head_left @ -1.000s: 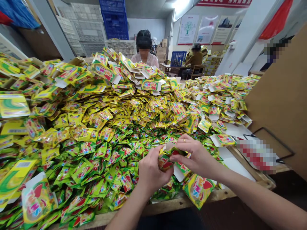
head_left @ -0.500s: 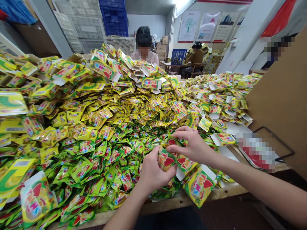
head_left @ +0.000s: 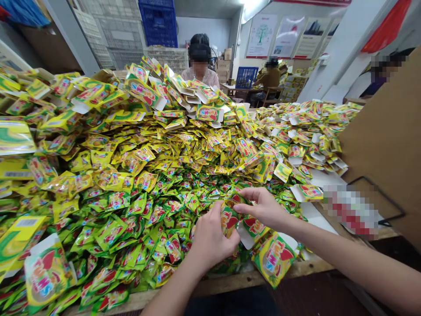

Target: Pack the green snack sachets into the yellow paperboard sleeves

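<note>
- Holding a carton (head_left: 252, 227) just above the counter (head_left: 230, 281) edge, the left grip (head_left: 210, 239) is closed round it.
- Right grip (head_left: 265, 208), palm down, pinches a sachet (head_left: 229, 217) at the carton's mouth.

A wooden table (head_left: 226, 282) lies buried under green-yellow sachets (head_left: 144, 193) — flat printed cartons (head_left: 207, 113) heaped farther back.
</note>
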Available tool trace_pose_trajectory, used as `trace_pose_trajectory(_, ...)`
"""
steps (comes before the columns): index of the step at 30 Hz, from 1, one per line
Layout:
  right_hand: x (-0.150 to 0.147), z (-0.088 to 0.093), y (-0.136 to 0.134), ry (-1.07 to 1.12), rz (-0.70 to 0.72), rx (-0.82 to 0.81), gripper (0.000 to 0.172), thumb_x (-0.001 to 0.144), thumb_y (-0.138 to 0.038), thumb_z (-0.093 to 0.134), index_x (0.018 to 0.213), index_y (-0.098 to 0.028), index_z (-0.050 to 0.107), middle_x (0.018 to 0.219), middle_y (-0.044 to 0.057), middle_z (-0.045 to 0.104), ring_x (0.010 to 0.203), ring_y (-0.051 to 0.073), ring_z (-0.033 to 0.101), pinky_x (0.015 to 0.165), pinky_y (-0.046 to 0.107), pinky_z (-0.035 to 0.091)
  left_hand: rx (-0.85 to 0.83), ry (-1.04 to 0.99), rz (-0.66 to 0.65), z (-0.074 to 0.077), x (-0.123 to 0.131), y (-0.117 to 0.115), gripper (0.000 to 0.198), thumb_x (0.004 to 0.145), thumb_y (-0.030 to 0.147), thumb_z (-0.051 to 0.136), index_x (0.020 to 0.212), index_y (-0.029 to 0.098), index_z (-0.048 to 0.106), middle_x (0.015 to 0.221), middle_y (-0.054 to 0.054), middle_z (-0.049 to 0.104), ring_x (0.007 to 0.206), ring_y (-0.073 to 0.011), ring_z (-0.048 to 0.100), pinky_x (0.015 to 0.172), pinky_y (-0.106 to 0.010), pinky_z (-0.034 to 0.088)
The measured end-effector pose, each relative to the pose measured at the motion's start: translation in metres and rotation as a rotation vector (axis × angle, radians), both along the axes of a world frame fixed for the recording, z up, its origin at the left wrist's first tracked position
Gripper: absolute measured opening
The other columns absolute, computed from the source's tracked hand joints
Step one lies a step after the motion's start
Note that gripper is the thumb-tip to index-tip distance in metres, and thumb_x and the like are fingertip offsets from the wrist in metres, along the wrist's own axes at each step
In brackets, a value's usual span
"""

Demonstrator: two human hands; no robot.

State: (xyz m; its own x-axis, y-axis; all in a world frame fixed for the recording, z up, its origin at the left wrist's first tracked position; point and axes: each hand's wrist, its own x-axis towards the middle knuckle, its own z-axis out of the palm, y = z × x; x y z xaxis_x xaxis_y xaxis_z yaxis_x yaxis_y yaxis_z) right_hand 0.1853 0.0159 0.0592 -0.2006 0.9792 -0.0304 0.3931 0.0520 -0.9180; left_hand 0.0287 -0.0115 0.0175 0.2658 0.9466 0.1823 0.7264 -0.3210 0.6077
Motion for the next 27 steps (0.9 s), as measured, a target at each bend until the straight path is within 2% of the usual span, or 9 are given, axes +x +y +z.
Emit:
trace_pose_trajectory(2,-0.001,0.002,-0.002,0.070,0.015,-0.096,0.025,0.062,-0.035,0.070,0.077,-0.016,0.069,0.077,0.003,0.071,0.068,0.018,0.063,0.065,0.031,0.049,-0.074,0.081,0.033,0.003,0.001,-0.001,0.056,0.069,0.035,0.055,0.119,0.016,0.042,0.087,-0.011,0.066,0.078,-0.0312,0.066,0.067,-0.042,0.051)
trace_pose_trajectory(4,-0.002,0.004,-0.004,0.040,0.013,-0.071,0.021,0.063,-0.034,0.071,0.075,-0.016,0.068,0.074,0.003,0.070,0.066,0.017,0.061,0.064,0.031,0.049,-0.116,0.126,0.068,0.005,0.001,-0.002,0.060,0.067,0.034,0.056,0.121,0.015,0.040,0.090,-0.013,0.066,0.079,-0.0334,0.066,0.066,-0.043,0.050)
trace_pose_trajectory(9,-0.007,0.009,-0.001,-0.282,-0.031,0.317,0.016,0.063,-0.026,0.074,0.077,-0.019,0.071,0.085,0.006,0.068,0.084,0.022,0.059,0.081,0.040,0.043,-0.097,-0.021,0.054,0.001,-0.001,-0.001,0.060,0.062,0.030,0.059,0.117,0.015,0.039,0.085,-0.009,0.065,0.082,-0.0291,0.064,0.070,-0.036,0.050)
trace_pose_trajectory(11,-0.008,0.010,0.002,-0.354,-0.028,0.389,0.018,0.064,-0.025,0.074,0.080,-0.019,0.071,0.088,0.007,0.067,0.087,0.023,0.058,0.083,0.041,0.040,-0.074,-0.023,0.098,0.000,-0.002,0.000,0.063,0.061,0.031,0.060,0.118,0.015,0.039,0.086,-0.009,0.065,0.082,-0.0286,0.064,0.071,-0.036,0.050)
trace_pose_trajectory(14,-0.008,0.015,0.003,-0.306,0.148,0.251,0.011,0.075,-0.027,0.064,0.076,-0.017,0.068,0.074,0.003,0.065,0.072,0.017,0.055,0.070,0.032,0.042,-0.018,0.038,0.174,-0.002,-0.001,0.001,0.059,0.064,0.030,0.060,0.117,0.016,0.040,0.091,-0.010,0.065,0.081,-0.0278,0.065,0.069,-0.036,0.050)
trace_pose_trajectory(16,-0.009,0.019,0.000,-0.268,0.260,0.117,0.016,0.081,-0.027,0.055,0.075,-0.016,0.066,0.067,0.000,0.061,0.062,0.013,0.051,0.061,0.027,0.041,0.052,0.062,0.208,-0.002,0.000,0.001,0.052,0.066,0.028,0.059,0.115,0.018,0.043,0.095,-0.009,0.065,0.083,-0.0269,0.065,0.070,-0.035,0.050)
trace_pose_trajectory(21,-0.014,0.018,-0.005,-0.278,0.251,0.127,0.012,0.077,-0.017,0.053,0.081,-0.017,0.065,0.069,-0.001,0.059,0.063,0.012,0.048,0.060,0.025,0.038,0.219,0.099,0.134,-0.008,0.001,0.001,0.045,0.066,0.020,0.057,0.109,0.017,0.046,0.096,-0.009,0.064,0.086,-0.0263,0.064,0.072,-0.035,0.050)
trace_pose_trajectory(25,-0.015,0.013,-0.006,-0.188,0.365,0.029,0.030,0.086,-0.029,0.044,0.062,-0.017,0.058,0.057,-0.003,0.049,0.054,0.011,0.042,0.053,0.025,0.034,0.218,0.118,0.082,-0.007,-0.001,0.001,0.040,0.066,0.017,0.056,0.105,0.018,0.049,0.091,-0.008,0.064,0.081,-0.0256,0.063,0.068,-0.035,0.050)
trace_pose_trajectory(27,-0.012,0.013,-0.007,-0.162,0.316,0.039,0.028,0.082,-0.036,0.052,0.064,-0.017,0.061,0.059,-0.002,0.052,0.056,0.011,0.044,0.054,0.025,0.037,0.253,0.074,0.042,-0.003,-0.005,0.003,0.040,0.068,0.023,0.060,0.106,0.018,0.050,0.090,-0.008,0.064,0.082,-0.0264,0.062,0.071,-0.038,0.049)
